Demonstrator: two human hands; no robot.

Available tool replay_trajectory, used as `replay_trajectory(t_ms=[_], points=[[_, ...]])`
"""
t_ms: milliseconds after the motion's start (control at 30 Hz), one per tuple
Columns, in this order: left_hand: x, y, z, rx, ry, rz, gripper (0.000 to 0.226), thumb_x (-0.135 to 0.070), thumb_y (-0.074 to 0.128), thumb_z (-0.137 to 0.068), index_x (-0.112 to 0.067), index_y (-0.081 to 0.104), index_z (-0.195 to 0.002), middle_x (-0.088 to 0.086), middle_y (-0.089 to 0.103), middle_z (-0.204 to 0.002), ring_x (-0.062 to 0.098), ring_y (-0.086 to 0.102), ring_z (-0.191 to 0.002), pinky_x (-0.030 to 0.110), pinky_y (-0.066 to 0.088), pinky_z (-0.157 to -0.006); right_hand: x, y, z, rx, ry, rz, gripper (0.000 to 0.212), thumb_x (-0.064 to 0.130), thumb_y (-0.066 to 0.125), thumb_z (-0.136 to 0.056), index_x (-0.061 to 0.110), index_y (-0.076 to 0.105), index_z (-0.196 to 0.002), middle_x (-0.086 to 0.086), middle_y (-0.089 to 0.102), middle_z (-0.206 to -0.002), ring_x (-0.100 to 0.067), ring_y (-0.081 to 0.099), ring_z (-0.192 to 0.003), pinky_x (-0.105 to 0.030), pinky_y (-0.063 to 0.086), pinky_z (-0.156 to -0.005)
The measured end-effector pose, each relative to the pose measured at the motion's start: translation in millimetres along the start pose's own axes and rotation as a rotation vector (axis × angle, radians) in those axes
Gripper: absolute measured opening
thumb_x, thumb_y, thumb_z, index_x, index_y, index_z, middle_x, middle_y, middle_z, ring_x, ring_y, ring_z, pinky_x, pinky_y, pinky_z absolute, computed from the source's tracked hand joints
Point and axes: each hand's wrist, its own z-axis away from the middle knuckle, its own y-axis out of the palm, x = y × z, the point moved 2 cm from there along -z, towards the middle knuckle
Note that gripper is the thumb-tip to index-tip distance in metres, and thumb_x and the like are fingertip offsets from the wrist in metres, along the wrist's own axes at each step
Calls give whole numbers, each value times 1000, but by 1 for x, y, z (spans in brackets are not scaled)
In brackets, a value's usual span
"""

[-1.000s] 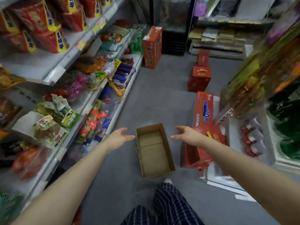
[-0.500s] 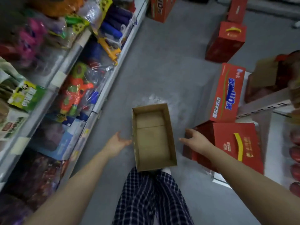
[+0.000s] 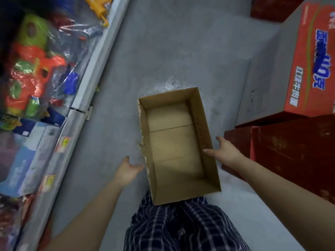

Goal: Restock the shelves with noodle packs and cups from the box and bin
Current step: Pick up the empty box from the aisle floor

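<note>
Stood on the grey floor [image 3: 181,51]: one shelf unit [image 3: 72,109] of bagged toys at left, two red cartons, printed [image 3: 308,60] and dark [image 3: 290,151], at right. Lay between them, empty: one open cardboard box [image 3: 204,142]. Flanked it, fingers spread, gripping nothing: left hand [image 3: 126,171] just beside its torn wall, right hand [image 3: 224,151] at its right rim.

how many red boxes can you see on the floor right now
3. A bright red carton with blue lettering stands at the right edge; a dark red box sits below it beside the right hand; another dark red one shows top right. More may lie outside the frame.
</note>
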Motion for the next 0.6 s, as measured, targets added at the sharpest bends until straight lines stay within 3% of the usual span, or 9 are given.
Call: replay_trajectory(t_ms=[100,233,333,400,500,600], points=[[17,16,-37,47,-22,-21,93,-21,70,-91,-4,5,-156,26,44,-147,38,48,-131,44,42,-106,-6,24,-33,-7,12,-3,86,39,71,-86,14,22,-151,-12,36,-152,-32,44,-134,-47,41,-110],[26,33,-68,105,-9,-46,84,-20,66,-94,-8,11,-157,15,50,-145,30,49,-132,28,38,-95,-15,43,-64,-42,48,42,98,26,67,-91,14,-7,-155,-15,13,-161,-36,29,-143,-49,30,-116],[23,44,-79,96,80,-55,78,-22,65,-95,-25,16,-157,8,54,-142,27,53,-129,30,41,-102,-21,47,-83,-66,82,-25,97,22,63,-94,14,-12,-155,-18,24,-158,-35,39,-138,-49,38,-112],[21,49,-86,79,103,-34,72,-15,61,-97,-30,21,-154,0,54,-137,29,53,-129,34,45,-102,-26,48,-91,-48,83,40,87,23,58,-97,12,-5,-156,-19,39,-150,-34,48,-131,-47,44,-107],[26,53,-100,48,97,-27,66,-9,55,-99,-37,28,-152,4,58,-137,32,56,-125,46,49,-102,-33,50,-98,-83,65,130,70,18,53,-98,15,12,-155,-17,57,-131,-32,61,-112,-46,52,-96],[36,54,-116,35,113,-12,66,-4,51,-97,-47,34,-145,10,61,-134,29,60,-119,49,52,-97,-37,48,-100,-118,36,254,61,7,51,-95,18,23,-149,-10,62,-103,-26,65,-87,-45,58,-81]])
